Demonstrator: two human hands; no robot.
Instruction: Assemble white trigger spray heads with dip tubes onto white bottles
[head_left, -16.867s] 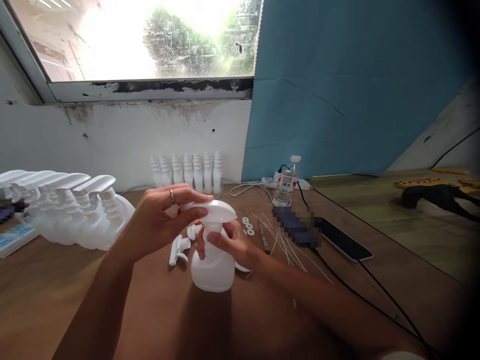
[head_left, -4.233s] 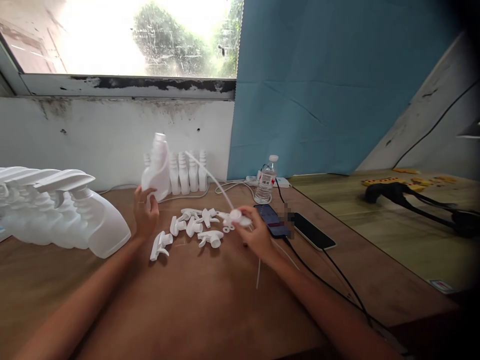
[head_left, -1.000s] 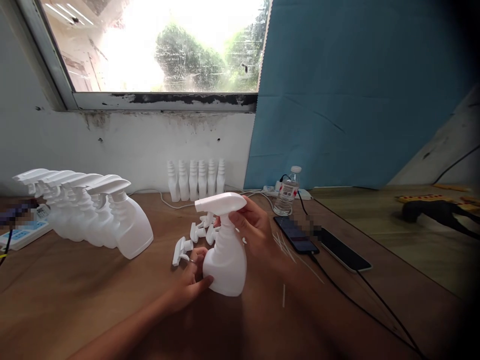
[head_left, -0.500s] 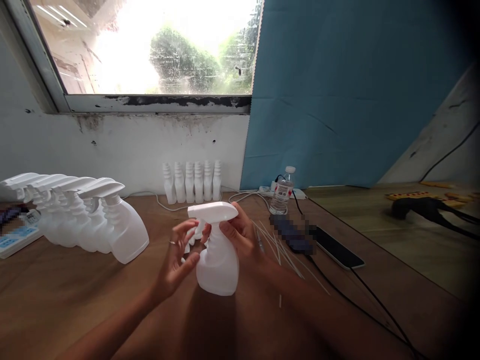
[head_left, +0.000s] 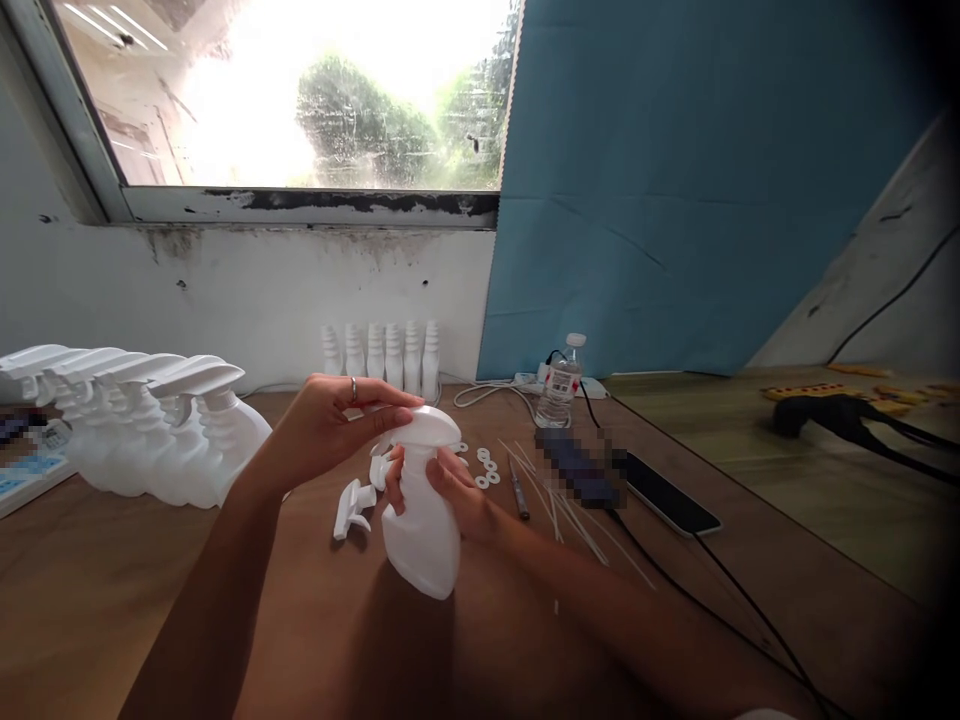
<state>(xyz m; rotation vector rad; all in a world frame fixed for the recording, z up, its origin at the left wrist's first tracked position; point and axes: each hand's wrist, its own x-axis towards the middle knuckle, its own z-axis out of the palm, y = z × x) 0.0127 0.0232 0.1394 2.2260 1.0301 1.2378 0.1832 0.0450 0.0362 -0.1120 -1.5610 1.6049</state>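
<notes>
Bottle (head_left: pixel 421 535) tilts mid-table, right hand (head_left: pixel 456 492) wrapped round its neck. Left hand (head_left: pixel 324 425) pinches the sprayer (head_left: pixel 424 426), which is best kept square to the neck.

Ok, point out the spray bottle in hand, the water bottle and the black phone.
spray bottle (head_left: pixel 421 535), head view, its belly.
water bottle (head_left: pixel 558 386), head view, its label.
black phone (head_left: pixel 671 502), head view, its screen.

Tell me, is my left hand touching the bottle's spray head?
Touching. Head view: fingers of the left hand lie across the spray head on the bottle.
</notes>
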